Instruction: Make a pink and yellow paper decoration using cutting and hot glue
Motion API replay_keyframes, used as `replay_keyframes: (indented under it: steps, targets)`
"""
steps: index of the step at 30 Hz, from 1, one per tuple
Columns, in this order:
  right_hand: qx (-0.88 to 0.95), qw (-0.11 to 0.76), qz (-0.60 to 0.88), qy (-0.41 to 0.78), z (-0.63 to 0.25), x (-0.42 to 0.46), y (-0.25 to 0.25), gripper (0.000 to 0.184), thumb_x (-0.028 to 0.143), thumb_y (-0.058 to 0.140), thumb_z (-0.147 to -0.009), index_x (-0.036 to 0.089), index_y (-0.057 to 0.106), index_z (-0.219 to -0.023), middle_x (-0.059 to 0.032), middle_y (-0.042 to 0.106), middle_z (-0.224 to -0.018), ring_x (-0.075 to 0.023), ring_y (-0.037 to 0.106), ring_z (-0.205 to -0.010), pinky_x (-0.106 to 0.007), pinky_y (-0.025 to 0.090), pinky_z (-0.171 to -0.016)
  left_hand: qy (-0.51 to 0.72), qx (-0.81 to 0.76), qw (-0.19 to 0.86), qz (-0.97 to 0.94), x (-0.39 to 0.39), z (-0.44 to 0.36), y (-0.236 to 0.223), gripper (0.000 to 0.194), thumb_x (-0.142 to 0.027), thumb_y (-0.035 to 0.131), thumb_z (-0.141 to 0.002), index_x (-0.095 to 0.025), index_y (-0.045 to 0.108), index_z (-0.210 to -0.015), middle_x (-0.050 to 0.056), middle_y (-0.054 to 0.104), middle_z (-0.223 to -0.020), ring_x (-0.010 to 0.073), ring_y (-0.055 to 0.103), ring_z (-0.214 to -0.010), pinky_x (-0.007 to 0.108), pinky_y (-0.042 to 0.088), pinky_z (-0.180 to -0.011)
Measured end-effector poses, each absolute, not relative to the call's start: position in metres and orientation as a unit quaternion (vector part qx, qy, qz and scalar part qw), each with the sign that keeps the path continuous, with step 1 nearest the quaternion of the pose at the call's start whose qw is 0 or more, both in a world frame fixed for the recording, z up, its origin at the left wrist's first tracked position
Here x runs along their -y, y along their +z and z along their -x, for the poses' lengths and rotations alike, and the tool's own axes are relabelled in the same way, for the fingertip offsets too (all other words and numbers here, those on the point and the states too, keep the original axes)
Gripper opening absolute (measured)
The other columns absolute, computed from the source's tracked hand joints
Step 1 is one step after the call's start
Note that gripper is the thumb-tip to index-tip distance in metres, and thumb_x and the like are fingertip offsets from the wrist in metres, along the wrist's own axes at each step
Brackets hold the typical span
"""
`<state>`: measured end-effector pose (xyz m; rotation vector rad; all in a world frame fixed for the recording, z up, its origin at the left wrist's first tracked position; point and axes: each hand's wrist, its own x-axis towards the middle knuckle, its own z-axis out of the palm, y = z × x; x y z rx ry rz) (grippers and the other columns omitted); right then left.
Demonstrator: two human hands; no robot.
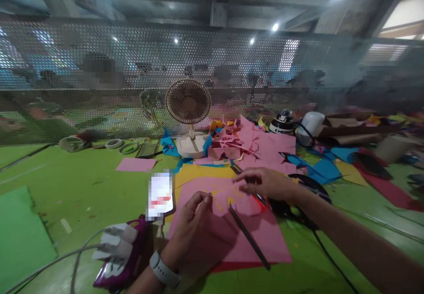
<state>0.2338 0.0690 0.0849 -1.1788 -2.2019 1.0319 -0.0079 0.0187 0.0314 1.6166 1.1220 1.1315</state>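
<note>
A sheet of pink paper (205,245) lies before me, with tiny yellow bits scattered on its upper half. My left hand (195,214), with a pale watch strap (164,269) at the wrist, is closed in a pinch over the sheet's left side. Whatever is between those fingertips is too small to name. My right hand (265,183) hovers over the upper right of the sheet, fingers loosely bent and apart, with nothing visible in them. Between the hands, dark tweezers (248,236) lie slanted on the paper, tips pointing away from me.
A phone (161,196) and a purple power strip (115,272) with white plugs are on the left. Behind the sheet stand a small fan (188,104) and a heap of pink scraps (245,139). A black round object (308,196) and cable are on the right.
</note>
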Motion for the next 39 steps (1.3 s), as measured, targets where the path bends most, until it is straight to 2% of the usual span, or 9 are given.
replay_keyframes:
  steps: [3, 7, 11, 14, 17, 20, 28, 32, 39]
  targets:
    - [0.776, 0.189, 0.411, 0.44, -0.233, -0.054, 0.09, 0.035, 0.05, 0.06, -0.078, 0.016, 0.069, -0.081, 0.0008, 0.06, -0.065, -0.0107, 0.053, -0.058, -0.02, 0.041, -0.052, 0.472, -0.453, 0.419, -0.629, -0.017, 0.009, 0.031, 0.025, -0.039, 0.045, -0.091, -0.02, 0.056, -0.079, 0.001, 0.057, -0.079, 0.0163, 0.052, -0.078, 0.025, 0.041, -0.075]
    - [0.747, 0.157, 0.405, 0.504, -0.248, -0.068, 0.1, 0.03, 0.045, 0.064, -0.075, 0.016, 0.067, -0.077, 0.0038, 0.056, -0.061, -0.0084, 0.05, -0.053, -0.019, 0.039, -0.051, 0.538, -0.473, 0.379, -0.586, -0.021, 0.014, 0.031, 0.025, -0.037, 0.041, -0.093, -0.022, 0.058, -0.103, 0.004, 0.057, -0.112, 0.0191, 0.047, -0.11, 0.03, 0.032, -0.098]
    - [0.735, 0.123, 0.406, 0.528, -0.272, -0.124, 0.115, 0.026, 0.04, 0.07, -0.07, 0.014, 0.066, -0.069, 0.0047, 0.055, -0.054, -0.0075, 0.049, -0.048, -0.018, 0.037, -0.046, 0.548, -0.487, 0.379, -0.565, -0.025, 0.018, 0.031, 0.025, -0.04, 0.044, -0.091, -0.021, 0.061, -0.091, 0.004, 0.061, -0.097, 0.0204, 0.053, -0.098, 0.031, 0.039, -0.09]
    - [0.671, 0.279, 0.485, 0.486, -0.282, -0.175, 0.122, 0.029, 0.038, 0.077, -0.062, 0.013, 0.062, -0.064, 0.0018, 0.056, -0.05, -0.0085, 0.047, -0.042, -0.02, 0.036, -0.041, 0.533, -0.487, 0.381, -0.577, -0.026, 0.016, 0.032, 0.023, -0.038, 0.046, -0.09, -0.021, 0.061, -0.085, 0.003, 0.061, -0.088, 0.0197, 0.055, -0.09, 0.031, 0.041, -0.086]
    - [0.628, 0.395, 0.5, 0.446, -0.281, -0.21, 0.121, 0.032, 0.05, 0.055, -0.081, 0.018, 0.059, -0.083, -0.0038, 0.064, -0.072, -0.0118, 0.059, -0.058, -0.022, 0.045, -0.051, 0.527, -0.487, 0.392, -0.575, -0.026, 0.015, 0.032, 0.017, -0.035, 0.049, -0.089, -0.022, 0.06, -0.086, 0.003, 0.061, -0.088, 0.02, 0.055, -0.093, 0.03, 0.041, -0.086]
    - [0.609, 0.433, 0.508, 0.429, -0.274, -0.216, 0.113, 0.031, 0.049, 0.045, -0.087, 0.021, 0.055, -0.098, -0.0068, 0.065, -0.093, -0.0141, 0.064, -0.074, -0.024, 0.049, -0.06, 0.516, -0.489, 0.407, -0.574, -0.026, 0.016, 0.03, 0.016, -0.035, 0.051, -0.088, -0.021, 0.059, -0.085, 0.003, 0.061, -0.087, 0.0202, 0.055, -0.092, 0.03, 0.042, -0.083]
    - [0.697, 0.277, 0.476, 0.459, -0.261, -0.13, 0.085, 0.031, 0.039, 0.063, -0.077, 0.015, 0.066, -0.098, -0.0048, 0.069, -0.081, -0.0159, 0.062, -0.071, -0.025, 0.046, -0.058, 0.523, -0.477, 0.413, -0.573, -0.024, 0.013, 0.031, 0.019, -0.034, 0.046, -0.091, -0.02, 0.058, -0.086, 0.003, 0.061, -0.087, 0.0185, 0.056, -0.091, 0.03, 0.042, -0.087]
    - [0.814, 0.141, 0.453, 0.335, -0.261, -0.083, 0.083, 0.036, 0.045, 0.055, -0.082, 0.018, 0.066, -0.104, -0.0048, 0.069, -0.091, -0.0173, 0.061, -0.077, -0.028, 0.046, -0.068, 0.524, -0.475, 0.418, -0.57, -0.025, 0.011, 0.033, 0.019, -0.033, 0.049, -0.09, -0.018, 0.06, -0.084, 0.003, 0.063, -0.085, 0.0172, 0.057, -0.086, 0.029, 0.044, -0.082]
    - [0.848, 0.091, 0.449, 0.267, -0.251, -0.045, 0.063, 0.033, 0.043, 0.051, -0.086, 0.017, 0.067, -0.099, -0.0068, 0.069, -0.089, -0.0186, 0.061, -0.078, -0.027, 0.042, -0.066, 0.526, -0.488, 0.373, -0.588, -0.027, 0.012, 0.033, 0.033, -0.036, 0.04, -0.094, -0.018, 0.055, -0.071, 0.001, 0.058, -0.071, 0.0146, 0.057, -0.073, 0.029, 0.045, -0.078]
